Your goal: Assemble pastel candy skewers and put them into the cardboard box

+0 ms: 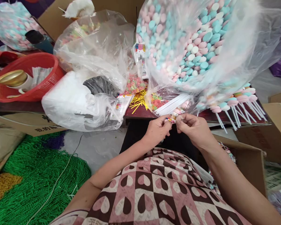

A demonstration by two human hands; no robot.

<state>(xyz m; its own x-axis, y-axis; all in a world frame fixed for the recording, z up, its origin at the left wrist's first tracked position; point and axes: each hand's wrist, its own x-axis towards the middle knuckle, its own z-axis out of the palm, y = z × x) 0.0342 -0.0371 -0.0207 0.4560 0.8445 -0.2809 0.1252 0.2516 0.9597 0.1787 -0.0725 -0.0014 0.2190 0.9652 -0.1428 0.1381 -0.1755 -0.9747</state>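
Both forearms angle forward and inward, so the left hand [158, 127] and right hand [192, 126] nearly meet at the near edge of the surface [142, 112]. The fingers of each are pinched closed on a small printed wrapper [171, 119], held between the two hands just before the white sticks [170, 105]; its contents seem too small to make out.

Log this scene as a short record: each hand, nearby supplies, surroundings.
Left hand: pinches a small printed packet
Right hand: pinches the same packet
Just beyond hands: white sticks, yellow strips
Far right: sweets on sticks
Behind: clear bag of pink, blue, white sweets
Floor, left: green strands
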